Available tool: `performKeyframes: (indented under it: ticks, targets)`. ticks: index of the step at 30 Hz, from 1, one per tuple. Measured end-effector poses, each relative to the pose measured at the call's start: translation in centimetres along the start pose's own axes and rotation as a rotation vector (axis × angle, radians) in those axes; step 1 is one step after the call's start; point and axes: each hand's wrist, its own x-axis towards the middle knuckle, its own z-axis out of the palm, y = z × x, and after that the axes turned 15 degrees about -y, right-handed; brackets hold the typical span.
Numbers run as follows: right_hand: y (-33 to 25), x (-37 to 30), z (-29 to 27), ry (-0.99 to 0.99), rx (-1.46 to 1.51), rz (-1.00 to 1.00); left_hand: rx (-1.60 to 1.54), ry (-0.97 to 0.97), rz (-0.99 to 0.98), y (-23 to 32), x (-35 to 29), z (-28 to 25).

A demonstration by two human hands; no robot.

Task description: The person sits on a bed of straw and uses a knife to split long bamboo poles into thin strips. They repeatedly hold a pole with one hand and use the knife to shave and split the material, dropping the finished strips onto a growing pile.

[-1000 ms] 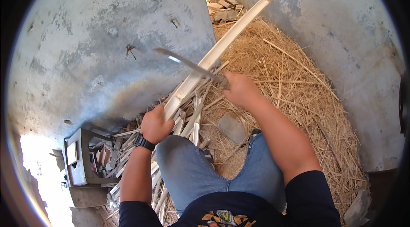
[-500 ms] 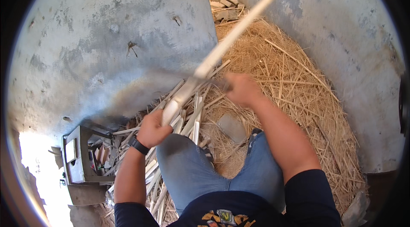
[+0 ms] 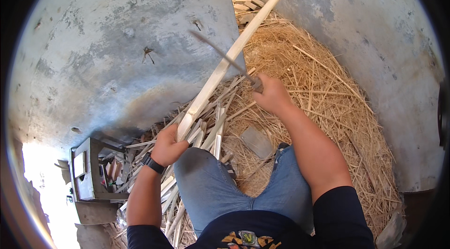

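Note:
A long pale split-bamboo strip (image 3: 212, 82) slants up and to the right from my left hand (image 3: 168, 147), whose fingers are wrapped round its lower end beside my left knee. Its far tip reaches toward the back wall. My right hand (image 3: 271, 93) grips the handle of a long thin-bladed knife (image 3: 218, 51). The blade points up and left and crosses over the strip near its middle; whether it touches the strip I cannot tell. Part of the handle is hidden inside my right fist.
Shavings and thin offcuts (image 3: 323, 103) cover the floor to the right. A pile of split strips (image 3: 218, 132) lies by my left leg. A flat grey slab (image 3: 257, 142) lies between my feet. A wooden cabinet (image 3: 84, 169) stands left, bricks (image 3: 246, 4) behind, and a grey wall (image 3: 126, 61) rises close on the left.
The knife has swung upward, from lying nearly level across the strip to pointing up and left. My right hand has shifted slightly right; the strip's far end has moved a little left.

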Motion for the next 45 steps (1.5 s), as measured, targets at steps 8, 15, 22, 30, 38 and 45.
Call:
performKeyframes:
  ticks: [8,15,22,30,38,45]
  targets:
    - [1.0,0.7,0.1,-0.059,-0.082,-0.053,0.407,0.076,-0.001,1.6,0.3,-0.3]
    - [-1.5,-0.9,1.1,-0.104,-0.311,-0.172,0.509,0.181,0.052,1.5,-0.8,0.4]
    - [-2.2,-0.7,2.0,-0.083,-0.257,-0.138,0.584,0.197,0.011,1.0,-0.9,0.0]
    - [-0.3,0.2,1.2,-0.084,-0.211,-0.083,0.573,0.197,0.005,-0.1,-1.7,0.1]
    - [1.2,0.7,0.8,-0.1,-0.18,-0.003,0.555,0.168,-0.015,0.1,-2.6,-0.2]
    - [-0.5,-0.1,1.6,-0.179,-0.269,-0.099,0.492,0.189,-0.037,-0.5,-4.2,0.0]
